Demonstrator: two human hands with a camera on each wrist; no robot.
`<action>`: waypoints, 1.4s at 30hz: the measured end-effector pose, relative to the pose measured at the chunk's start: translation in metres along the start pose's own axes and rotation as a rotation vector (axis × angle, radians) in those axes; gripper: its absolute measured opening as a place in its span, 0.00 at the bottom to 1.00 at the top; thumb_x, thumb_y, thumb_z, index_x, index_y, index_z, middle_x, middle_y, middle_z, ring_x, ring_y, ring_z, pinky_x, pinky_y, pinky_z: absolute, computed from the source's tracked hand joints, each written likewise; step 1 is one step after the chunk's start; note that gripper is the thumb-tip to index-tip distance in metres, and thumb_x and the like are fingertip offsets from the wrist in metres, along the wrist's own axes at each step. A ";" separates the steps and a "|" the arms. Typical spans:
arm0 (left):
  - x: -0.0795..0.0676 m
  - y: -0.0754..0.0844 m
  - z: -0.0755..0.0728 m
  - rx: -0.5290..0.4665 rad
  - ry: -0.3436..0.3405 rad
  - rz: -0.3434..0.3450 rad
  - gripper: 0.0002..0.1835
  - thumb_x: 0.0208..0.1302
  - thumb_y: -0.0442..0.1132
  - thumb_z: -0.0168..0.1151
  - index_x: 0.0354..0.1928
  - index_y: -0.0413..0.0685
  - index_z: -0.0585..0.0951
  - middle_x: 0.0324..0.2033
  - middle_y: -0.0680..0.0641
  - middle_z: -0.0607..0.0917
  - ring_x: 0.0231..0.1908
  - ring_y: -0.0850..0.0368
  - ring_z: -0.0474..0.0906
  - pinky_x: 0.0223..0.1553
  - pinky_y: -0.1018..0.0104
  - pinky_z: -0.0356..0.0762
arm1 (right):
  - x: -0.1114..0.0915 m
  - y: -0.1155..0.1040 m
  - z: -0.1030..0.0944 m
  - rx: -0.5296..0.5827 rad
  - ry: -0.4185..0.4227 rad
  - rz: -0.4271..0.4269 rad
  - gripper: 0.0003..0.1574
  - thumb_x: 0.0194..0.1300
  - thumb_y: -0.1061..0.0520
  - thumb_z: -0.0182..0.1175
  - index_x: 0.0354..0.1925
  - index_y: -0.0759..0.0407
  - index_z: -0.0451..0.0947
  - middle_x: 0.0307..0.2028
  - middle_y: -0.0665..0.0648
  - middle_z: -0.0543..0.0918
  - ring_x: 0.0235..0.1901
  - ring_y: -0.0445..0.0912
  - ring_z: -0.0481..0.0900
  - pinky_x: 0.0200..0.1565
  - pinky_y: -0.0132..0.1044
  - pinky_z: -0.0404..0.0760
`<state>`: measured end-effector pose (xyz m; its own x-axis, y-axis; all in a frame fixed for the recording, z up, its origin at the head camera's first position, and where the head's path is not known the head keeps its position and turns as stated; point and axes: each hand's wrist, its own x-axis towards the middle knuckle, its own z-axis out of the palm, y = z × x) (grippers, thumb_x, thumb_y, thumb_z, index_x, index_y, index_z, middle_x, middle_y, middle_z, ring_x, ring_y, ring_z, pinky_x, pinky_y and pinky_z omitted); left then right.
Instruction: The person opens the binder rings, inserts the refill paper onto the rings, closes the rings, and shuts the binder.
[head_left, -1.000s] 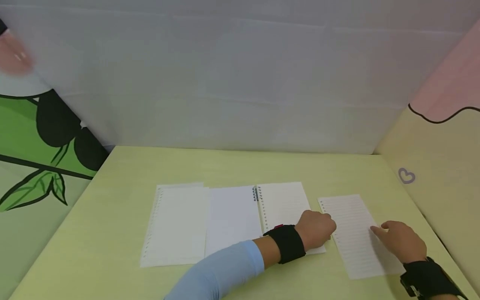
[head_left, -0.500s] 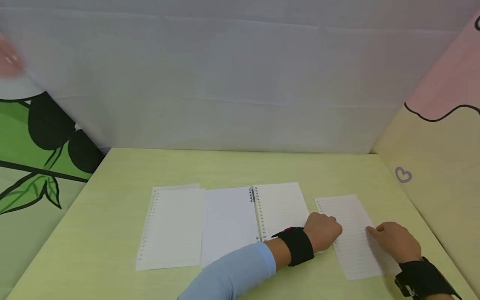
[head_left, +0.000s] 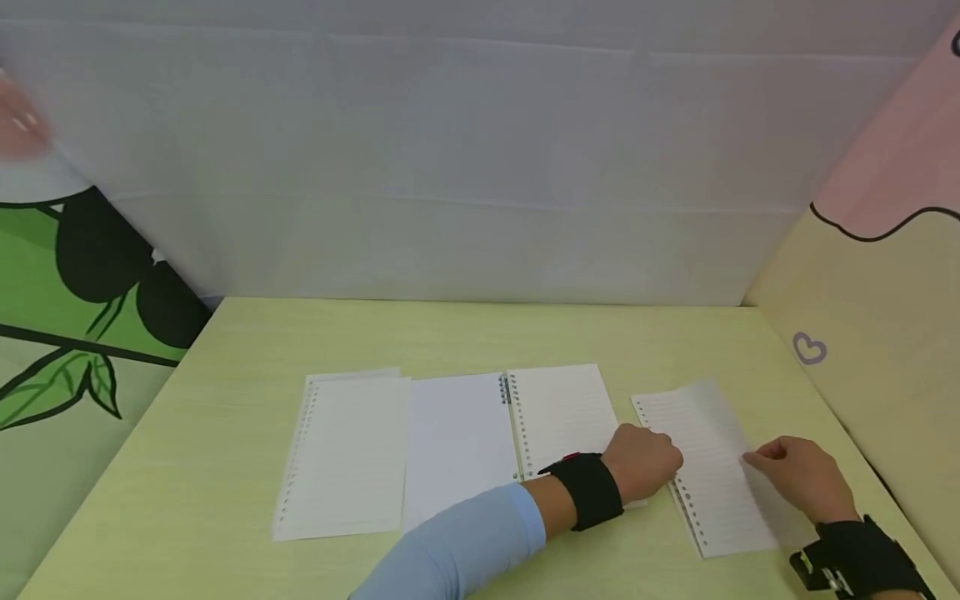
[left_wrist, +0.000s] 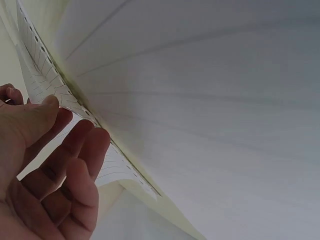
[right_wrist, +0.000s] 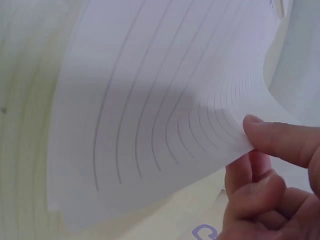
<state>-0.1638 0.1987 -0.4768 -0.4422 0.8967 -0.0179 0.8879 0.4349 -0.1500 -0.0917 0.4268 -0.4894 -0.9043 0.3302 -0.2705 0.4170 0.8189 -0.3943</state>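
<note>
A lined loose-leaf sheet [head_left: 712, 492] with a row of punched holes is at the table's right side, its right part lifted and bent. In the right wrist view my right hand [right_wrist: 280, 185] pinches the lined sheet [right_wrist: 135, 100] by its outer edge between thumb and fingers. A second corner peeks out beneath it, perhaps another sheet. My left hand [head_left: 643, 462] reaches over the notebook's right page [head_left: 562, 408]. Up close, my left hand [left_wrist: 55, 165] pinches the punched edge [left_wrist: 70, 97] between thumb and fingers.
Left of the sheet lies an open ring-bound notebook, its blank left page [head_left: 457, 442] facing up. Further left, loose punched sheets [head_left: 341, 458] overlap that page's edge. A grey-white wall [head_left: 480, 167] stands behind the yellow table [head_left: 187, 483], with a printed panel on each side.
The right part of the lined sheet has risen off the table and curved. My right hand has lifted slightly with its edge, while my left hand stays almost in place.
</note>
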 end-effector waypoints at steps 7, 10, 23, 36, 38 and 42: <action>-0.003 -0.004 0.007 -0.008 0.015 -0.003 0.11 0.62 0.50 0.51 0.21 0.66 0.75 0.22 0.63 0.75 0.20 0.71 0.69 0.16 0.73 0.63 | 0.021 0.037 0.017 -0.025 0.045 -0.095 0.40 0.59 0.31 0.42 0.48 0.63 0.72 0.40 0.63 0.77 0.32 0.49 0.73 0.32 0.37 0.66; -0.003 -0.008 0.008 -0.065 0.003 -0.019 0.10 0.61 0.50 0.52 0.22 0.64 0.75 0.21 0.63 0.75 0.21 0.72 0.68 0.17 0.74 0.63 | 0.010 0.022 0.004 0.089 -0.008 -0.074 0.42 0.59 0.32 0.45 0.53 0.66 0.69 0.38 0.64 0.77 0.33 0.51 0.73 0.31 0.38 0.67; -0.015 -0.042 -0.007 -0.402 0.068 -0.253 0.21 0.63 0.54 0.46 0.13 0.58 0.68 0.11 0.59 0.65 0.13 0.68 0.61 0.15 0.75 0.56 | -0.019 -0.015 -0.024 0.679 -0.103 -0.095 0.15 0.63 0.45 0.48 0.35 0.53 0.75 0.18 0.46 0.67 0.22 0.44 0.68 0.28 0.34 0.67; -0.043 -0.066 -0.009 -0.737 0.190 -0.284 0.12 0.62 0.50 0.49 0.27 0.56 0.78 0.19 0.60 0.75 0.16 0.69 0.62 0.19 0.79 0.58 | -0.021 -0.041 -0.024 0.879 -0.178 -0.180 0.10 0.64 0.53 0.49 0.36 0.50 0.77 0.21 0.46 0.70 0.23 0.41 0.68 0.28 0.31 0.70; -0.049 -0.069 -0.011 -0.753 0.181 -0.283 0.11 0.62 0.49 0.50 0.28 0.55 0.78 0.22 0.60 0.76 0.17 0.69 0.62 0.20 0.80 0.58 | -0.021 -0.046 -0.023 0.851 -0.182 -0.177 0.10 0.64 0.51 0.49 0.36 0.50 0.77 0.22 0.46 0.69 0.24 0.41 0.68 0.28 0.31 0.70; -0.062 -0.071 -0.014 -0.775 0.138 -0.292 0.11 0.62 0.48 0.50 0.28 0.55 0.78 0.21 0.60 0.76 0.17 0.69 0.62 0.20 0.79 0.59 | -0.021 -0.054 -0.018 0.874 -0.180 -0.174 0.11 0.64 0.50 0.50 0.39 0.49 0.77 0.25 0.45 0.70 0.26 0.41 0.69 0.30 0.31 0.71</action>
<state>-0.1974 0.1139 -0.4509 -0.6933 0.7192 0.0448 0.5980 0.5395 0.5927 -0.0975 0.3841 -0.4461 -0.9637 0.0969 -0.2487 0.2627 0.1785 -0.9482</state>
